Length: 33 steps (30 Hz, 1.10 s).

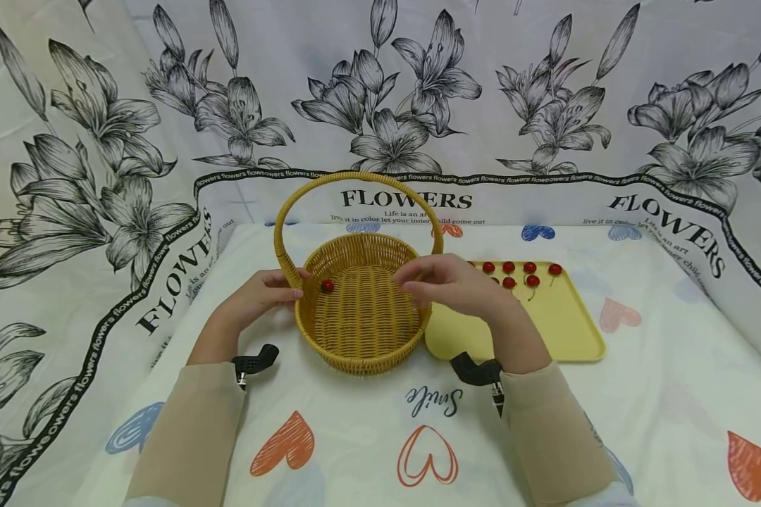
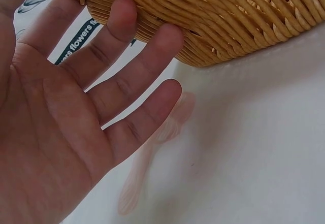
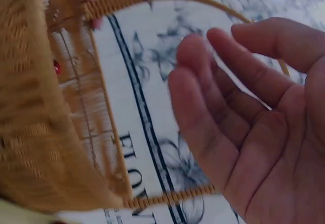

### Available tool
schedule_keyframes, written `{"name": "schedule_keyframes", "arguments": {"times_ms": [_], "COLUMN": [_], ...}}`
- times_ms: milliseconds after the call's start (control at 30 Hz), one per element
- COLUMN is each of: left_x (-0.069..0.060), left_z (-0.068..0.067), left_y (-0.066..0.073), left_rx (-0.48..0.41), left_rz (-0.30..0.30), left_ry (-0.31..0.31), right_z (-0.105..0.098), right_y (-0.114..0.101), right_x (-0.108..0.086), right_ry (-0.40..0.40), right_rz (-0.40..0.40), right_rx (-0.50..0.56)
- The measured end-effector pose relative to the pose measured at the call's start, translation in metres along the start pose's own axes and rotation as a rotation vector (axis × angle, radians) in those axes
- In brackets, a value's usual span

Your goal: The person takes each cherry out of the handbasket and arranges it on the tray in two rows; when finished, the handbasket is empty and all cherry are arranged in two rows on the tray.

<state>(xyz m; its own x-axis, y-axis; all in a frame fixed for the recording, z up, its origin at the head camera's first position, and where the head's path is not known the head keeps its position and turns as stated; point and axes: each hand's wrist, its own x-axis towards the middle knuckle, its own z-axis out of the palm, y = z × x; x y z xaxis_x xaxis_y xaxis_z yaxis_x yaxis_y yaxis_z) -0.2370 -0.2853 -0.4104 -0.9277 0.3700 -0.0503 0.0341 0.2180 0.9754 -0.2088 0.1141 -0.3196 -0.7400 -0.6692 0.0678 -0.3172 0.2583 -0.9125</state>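
Note:
A round woven basket (image 1: pixel 363 317) with a tall arched handle stands in front of me. My left hand (image 1: pixel 260 299) pinches the foot of the handle at the basket's left side between thumb and forefinger. In the left wrist view its other fingers (image 2: pixel 137 99) are spread beside the woven wall. Inside the basket, near the left wall, lies one red cherry (image 1: pixel 327 285). My right hand (image 1: pixel 453 282) hovers over the basket's right rim, fingers loosely bent, holding nothing; the right wrist view shows its bare palm (image 3: pixel 274 158).
To the right of the basket lies a yellow tray (image 1: pixel 571 331), partly covered by my right hand and forearm. Several red cherries (image 1: pixel 529 267) with stems sit along its far side. A white cloth (image 1: pixel 355 436) printed with hearts covers the table, and a flowered cloth (image 1: pixel 533 42) hangs behind.

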Motion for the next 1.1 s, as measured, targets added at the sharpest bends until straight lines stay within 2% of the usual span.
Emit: {"name": "schedule_keyframes", "arguments": {"times_ms": [167,333,467,633,667,767,933,1100], "left_x": [0.0,-0.003,-0.006,-0.007,-0.006,-0.005,-0.001,0.001], "left_z": [-0.005,-0.009,-0.007,-0.004,-0.003,-0.002,0.002,0.002], "left_y": [-0.001,-0.001,-0.003,-0.007,-0.008,-0.009,-0.006,-0.003], "left_rx": [0.021,0.026,0.004,-0.03,-0.038,-0.041,-0.033,0.005], "left_rz": [-0.016,-0.026,-0.022,-0.004,-0.006,0.004,0.005,-0.012], "left_ry": [0.02,0.025,0.019,0.004,0.008,0.001,-0.011,0.008], "right_z": [0.029,0.044,0.06,0.092,0.098,0.111,0.119,0.11], "right_y": [-0.012,-0.03,-0.035,-0.017,-0.013,-0.006,-0.001,-0.002], "right_x": [0.032,0.076,0.117,0.157,0.161,0.167,0.168,0.167], "right_ry": [-0.023,-0.064,-0.161,-0.332,-0.354,-0.405,-0.407,-0.379], "right_rz": [-0.005,0.021,0.084,0.158,0.166,0.194,0.22,0.222], "right_rx": [-0.167,-0.382,-0.607,-0.954,-1.015,-1.105,-1.152,-1.158]}}
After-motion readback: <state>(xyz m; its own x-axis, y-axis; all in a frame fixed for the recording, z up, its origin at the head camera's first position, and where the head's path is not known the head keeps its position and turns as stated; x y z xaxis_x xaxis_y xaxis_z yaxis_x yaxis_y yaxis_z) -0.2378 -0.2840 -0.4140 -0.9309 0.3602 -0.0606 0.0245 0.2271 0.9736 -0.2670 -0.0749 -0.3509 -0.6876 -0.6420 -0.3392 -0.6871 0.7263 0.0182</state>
